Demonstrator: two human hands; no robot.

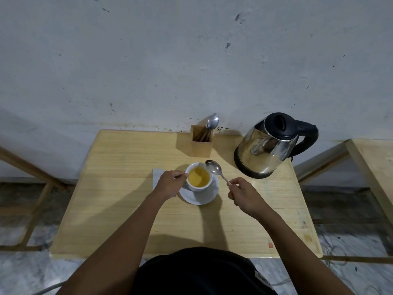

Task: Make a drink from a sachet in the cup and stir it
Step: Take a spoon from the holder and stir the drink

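Note:
A white cup filled with yellow liquid stands on a white saucer in the middle of the wooden table. My left hand grips the cup at its left side, where the handle is hidden. My right hand pinches the end of a metal spoon, whose bowl hovers just beyond the cup's right rim, outside the liquid. A pale flat sachet or napkin lies left of the cup, partly under my left hand.
A steel electric kettle with a black lid and handle stands at the back right. A wooden holder with a spoon and sticks sits by the wall. Wooden frames flank the table on both sides.

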